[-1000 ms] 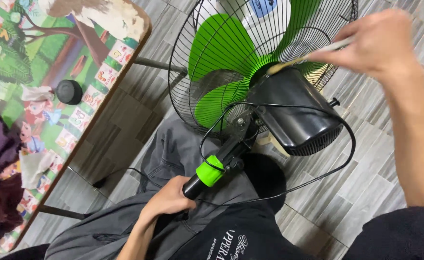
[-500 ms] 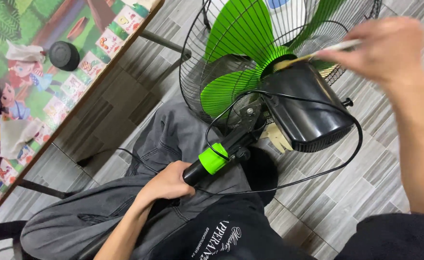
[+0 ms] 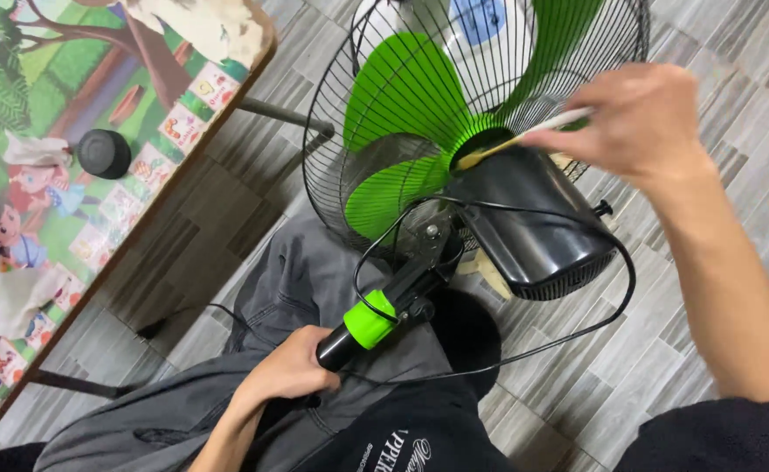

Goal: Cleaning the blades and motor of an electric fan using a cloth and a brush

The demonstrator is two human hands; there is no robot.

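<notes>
Brush (image 3: 524,140) shifted leftward — right hand (image 3: 638,122) pinching it, left hand (image 3: 288,371) gripping fan pole (image 3: 358,328) (black).

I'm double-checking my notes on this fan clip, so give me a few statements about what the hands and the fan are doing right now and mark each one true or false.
1. The left hand grips the black fan pole below its green collar. True.
2. The right hand holds a screwdriver. False: it holds a small brush, bristles against the top of the black motor housing.
3. The fan blades are blue. False: they are green.
4. A black cord loops around the motor housing. True.
5. The small black round object lies on the floor. False: it sits on the colourful cartoon-printed table.
</notes>
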